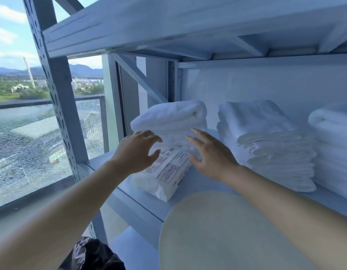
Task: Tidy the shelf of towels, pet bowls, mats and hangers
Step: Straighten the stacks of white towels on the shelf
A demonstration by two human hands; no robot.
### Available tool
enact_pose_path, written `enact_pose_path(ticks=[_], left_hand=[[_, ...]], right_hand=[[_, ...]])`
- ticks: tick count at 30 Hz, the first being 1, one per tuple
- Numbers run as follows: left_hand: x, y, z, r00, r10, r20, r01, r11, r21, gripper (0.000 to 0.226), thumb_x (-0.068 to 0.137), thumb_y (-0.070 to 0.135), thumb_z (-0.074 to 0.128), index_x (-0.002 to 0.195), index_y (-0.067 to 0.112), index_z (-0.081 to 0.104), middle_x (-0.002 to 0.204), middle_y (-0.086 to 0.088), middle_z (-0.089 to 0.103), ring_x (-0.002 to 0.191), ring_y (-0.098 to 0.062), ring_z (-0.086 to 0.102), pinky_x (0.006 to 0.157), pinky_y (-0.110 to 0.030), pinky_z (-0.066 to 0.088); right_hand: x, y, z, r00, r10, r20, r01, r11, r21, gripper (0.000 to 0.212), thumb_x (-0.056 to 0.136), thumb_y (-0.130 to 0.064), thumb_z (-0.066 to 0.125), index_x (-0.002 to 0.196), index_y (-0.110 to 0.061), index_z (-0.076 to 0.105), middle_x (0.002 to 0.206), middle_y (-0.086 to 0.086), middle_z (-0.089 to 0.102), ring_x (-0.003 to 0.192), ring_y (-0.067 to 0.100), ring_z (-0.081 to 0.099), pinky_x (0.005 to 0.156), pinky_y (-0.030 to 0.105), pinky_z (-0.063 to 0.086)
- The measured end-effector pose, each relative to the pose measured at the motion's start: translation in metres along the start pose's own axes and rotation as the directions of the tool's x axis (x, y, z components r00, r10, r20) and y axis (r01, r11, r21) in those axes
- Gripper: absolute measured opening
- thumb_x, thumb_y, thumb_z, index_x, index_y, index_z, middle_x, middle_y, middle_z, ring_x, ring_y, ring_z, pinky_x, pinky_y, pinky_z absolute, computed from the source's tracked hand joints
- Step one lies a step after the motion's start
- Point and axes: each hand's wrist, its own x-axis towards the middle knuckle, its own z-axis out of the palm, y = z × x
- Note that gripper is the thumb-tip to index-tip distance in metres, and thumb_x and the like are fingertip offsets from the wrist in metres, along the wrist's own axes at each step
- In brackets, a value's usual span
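Head view — we see left hand (135, 152) and right hand (211, 155), fingers spread apart and empty, flanking the folded towel (168, 115) — whether they touch it is unclear.

Bright daylight from the window (42, 117) at left; edges bend, slight blur.

A labelled pack (164, 178) lies near the front edge of the shelf (201, 185) with a folded towel (172, 115) resting on it. The left grip (136, 152) and right grip (211, 154), bare hands with fingers spread and loosely bent, hover before the pack holding nothing; contact cannot be told. Right of the pack stand a near stack (270, 149) and a far stack (334, 149) of towels, in front of it a pale disc (217, 234), below it a black bag (92, 256), left of it a window (32, 143).
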Motion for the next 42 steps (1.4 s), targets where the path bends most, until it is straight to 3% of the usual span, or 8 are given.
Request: enact_pose_path(ticks=[4,11,17,21,28,34,42], left_hand=[[0.011,-0.011,0.013,1.0,0.015,-0.028,-0.016,0.999,-0.036,0.034,0.088,0.041,0.051,0.122,0.035,0.054,0.124,0.014,0.056,0.107,-0.013,0.057,0.074,-0.029,0.048],[0.036,-0.015,0.02,0.989,0.046,-0.14,-0.056,0.997,-0.062,0.036,0.087,0.033,0.057,0.122,0.031,0.056,0.13,0.007,0.052,0.114,-0.017,0.053,0.078,-0.034,0.05],[0.061,-0.024,0.024,0.984,0.066,-0.165,-0.072,0.997,-0.026,0.053,0.084,0.032,0.06,0.134,0.029,0.046,0.145,0.001,0.037,0.132,-0.023,0.036,0.1,-0.043,0.04],[0.069,-0.031,0.033,0.984,0.064,-0.164,-0.067,0.998,-0.013,0.064,0.083,0.032,0.062,0.141,0.028,0.036,0.148,-0.002,0.034,0.135,-0.025,0.033,0.106,-0.045,0.034],[0.064,-0.04,0.056,0.994,0.063,-0.085,-0.068,0.996,-0.057,0.071,0.084,0.033,0.059,0.146,0.03,0.024,0.148,0.004,0.032,0.134,-0.019,0.033,0.105,-0.041,0.034],[0.068,-0.039,0.059,0.99,0.096,-0.105,-0.099,0.995,-0.028,0.07,0.085,0.033,0.058,0.146,0.029,0.025,0.15,0.004,0.03,0.136,-0.019,0.03,0.107,-0.039,0.031],[0.064,-0.053,0.063,0.988,0.051,-0.147,-0.051,0.999,0.003,0.079,0.076,0.03,0.072,0.144,0.026,0.032,0.15,-0.003,0.03,0.138,-0.026,0.027,0.106,-0.046,0.033]], right_hand=[[0.015,0.003,0.01,0.999,0.036,0.022,-0.036,0.999,-0.016,0.054,0.096,-0.034,0.041,0.146,-0.019,0.028,0.157,0.002,0.013,0.143,0.016,0.013,0.109,0.032,0.024],[0.034,0.002,0.019,0.999,0.032,-0.007,-0.032,0.998,-0.054,0.054,0.095,-0.035,0.04,0.145,-0.019,0.028,0.157,0.004,0.009,0.143,0.02,0.01,0.113,0.036,0.022],[0.045,0.006,0.025,0.999,0.051,-0.001,-0.051,0.994,-0.093,0.056,0.096,-0.038,0.037,0.147,-0.021,0.022,0.158,0.003,0.0,0.145,0.019,0.003,0.114,0.043,0.02],[0.051,0.013,0.032,0.996,0.082,0.039,-0.078,0.991,-0.107,0.058,0.096,-0.041,0.034,0.149,-0.024,0.015,0.158,-0.002,-0.009,0.145,0.015,-0.004,0.115,0.044,0.017],[0.063,0.025,0.041,0.986,0.132,0.099,-0.116,0.982,-0.149,0.064,0.096,-0.044,0.034,0.15,-0.023,0.007,0.155,-0.007,-0.023,0.143,0.01,-0.014,0.116,0.046,0.015],[0.072,0.036,0.05,0.982,0.159,0.101,-0.135,0.967,-0.216,0.068,0.096,-0.044,0.034,0.149,-0.024,-0.003,0.15,-0.007,-0.033,0.141,0.012,-0.023,0.114,0.051,0.01],[0.075,0.047,0.058,0.984,0.161,0.075,-0.139,0.961,-0.238,0.078,0.093,-0.036,0.05,0.149,-0.024,-0.003,0.151,-0.006,-0.031,0.142,0.014,-0.021,0.114,0.049,0.015]])
